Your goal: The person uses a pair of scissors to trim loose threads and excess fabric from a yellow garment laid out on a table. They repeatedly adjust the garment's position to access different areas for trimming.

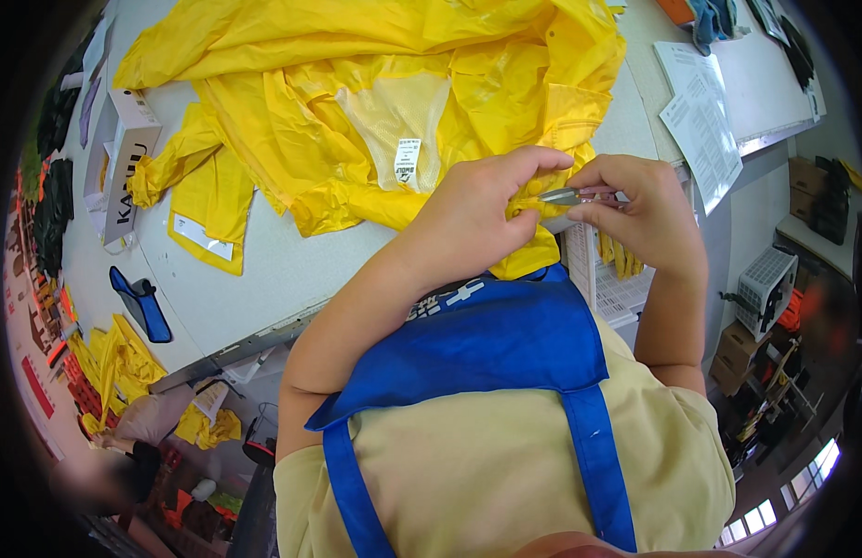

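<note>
A yellow rain jacket (pixel 291 130) lies spread and crumpled on the table, with a pale mesh lining patch (pixel 426 102) and a white printed label (pixel 407 160) showing. My left hand (pixel 477 214) is closed on the jacket's near edge, which hangs over the table's front. In my right hand (pixel 647 209) is a pair of small metal thread snips (pixel 567 196), pinched between thumb and fingers. Their blades point left and lie at the yellow fabric beside my left fingertips. The exact spot between the blades is too small to make out.
Printed paper sheets (pixel 701 121) hang over the table's right part. To the left are a white box (pixel 124 167), a folded yellow piece (pixel 212 195) and a blue-edged black item (pixel 140 302). A white crate (pixel 766 284) stands at right. Another person (pixel 124 465) is at lower left.
</note>
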Motion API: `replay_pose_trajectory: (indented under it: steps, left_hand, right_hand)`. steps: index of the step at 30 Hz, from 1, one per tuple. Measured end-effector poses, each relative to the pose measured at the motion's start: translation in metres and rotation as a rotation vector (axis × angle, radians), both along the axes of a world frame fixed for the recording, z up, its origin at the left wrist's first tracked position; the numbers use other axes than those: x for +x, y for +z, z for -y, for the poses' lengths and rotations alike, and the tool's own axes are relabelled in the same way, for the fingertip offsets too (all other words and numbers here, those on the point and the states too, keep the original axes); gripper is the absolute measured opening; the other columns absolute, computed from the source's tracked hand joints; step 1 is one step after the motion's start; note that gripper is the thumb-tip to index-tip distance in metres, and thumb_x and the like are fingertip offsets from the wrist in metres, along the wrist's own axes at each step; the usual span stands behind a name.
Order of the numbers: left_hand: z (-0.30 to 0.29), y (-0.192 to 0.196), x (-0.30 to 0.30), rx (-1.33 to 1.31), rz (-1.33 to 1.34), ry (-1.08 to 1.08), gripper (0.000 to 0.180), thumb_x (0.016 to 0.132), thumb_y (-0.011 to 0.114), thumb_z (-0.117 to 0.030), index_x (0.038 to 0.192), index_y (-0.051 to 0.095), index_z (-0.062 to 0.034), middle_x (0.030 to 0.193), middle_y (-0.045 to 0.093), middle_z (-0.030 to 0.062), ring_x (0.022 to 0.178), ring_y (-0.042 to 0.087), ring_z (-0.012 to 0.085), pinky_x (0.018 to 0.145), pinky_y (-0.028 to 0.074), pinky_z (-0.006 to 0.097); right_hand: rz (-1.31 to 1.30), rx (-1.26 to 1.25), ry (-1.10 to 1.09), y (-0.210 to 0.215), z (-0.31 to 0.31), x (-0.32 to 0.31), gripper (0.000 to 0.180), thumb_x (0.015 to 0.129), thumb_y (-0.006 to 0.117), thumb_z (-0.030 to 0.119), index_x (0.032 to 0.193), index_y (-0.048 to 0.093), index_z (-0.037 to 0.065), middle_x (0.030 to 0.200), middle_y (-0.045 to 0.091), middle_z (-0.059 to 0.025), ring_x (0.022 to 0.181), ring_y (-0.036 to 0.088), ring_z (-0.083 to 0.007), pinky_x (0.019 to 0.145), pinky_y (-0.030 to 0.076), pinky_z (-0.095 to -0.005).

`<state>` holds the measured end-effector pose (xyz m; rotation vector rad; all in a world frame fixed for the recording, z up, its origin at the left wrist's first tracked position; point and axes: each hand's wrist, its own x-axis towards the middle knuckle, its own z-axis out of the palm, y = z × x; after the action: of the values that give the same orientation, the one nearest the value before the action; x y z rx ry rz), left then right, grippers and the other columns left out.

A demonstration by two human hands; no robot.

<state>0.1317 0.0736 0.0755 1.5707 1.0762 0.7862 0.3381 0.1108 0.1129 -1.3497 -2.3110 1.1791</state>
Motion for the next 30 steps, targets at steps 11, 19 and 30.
replay_pose_trajectory:
  steps: [11,19,30]
  left_hand:
    - [0.008,-0.029,0.006,-0.095,0.241,-0.103,0.074,0.078,0.055,-0.006,0.142,0.017,-0.0103,0.108,0.057,0.0263,0.097,0.059,0.0365,0.085,0.046,0.041]
    - [-0.007,-0.084,-0.145,0.092,-0.266,0.886,0.056,0.076,0.068,-0.015,0.125,0.046,-0.0029,0.131,0.047,0.0184,0.121,0.044,0.0332,0.104,0.032,0.039]
    - [-0.002,-0.181,-0.343,-0.202,-0.497,1.624,0.081,0.076,0.071,-0.025,0.138,0.025,-0.0009,0.14,0.025,0.0227,0.126,0.031,0.0409,0.104,0.031,0.044]
  right_hand:
    - [-0.696,-0.501,-0.68,-0.072,0.013,-0.018,0.038,0.083,0.058,0.016,0.117,0.05,0.003,0.082,0.053,0.0031,0.065,0.045,-0.002,0.053,0.03,-0.0161]
    - [-0.719,-0.308,-0.76,-0.082,-0.035,0.047,0.041,0.081,0.052,0.014,0.119,0.05,-0.002,0.102,0.06,-0.0085,0.091,0.058,-0.0168,0.081,0.047,-0.0279]
    - [-0.452,-0.024,-1.234,-0.085,-0.126,0.238,0.041,0.088,0.059,0.023,0.117,0.051,-0.005,0.111,0.059,-0.0159,0.101,0.059,-0.0287,0.086,0.049,-0.0372]
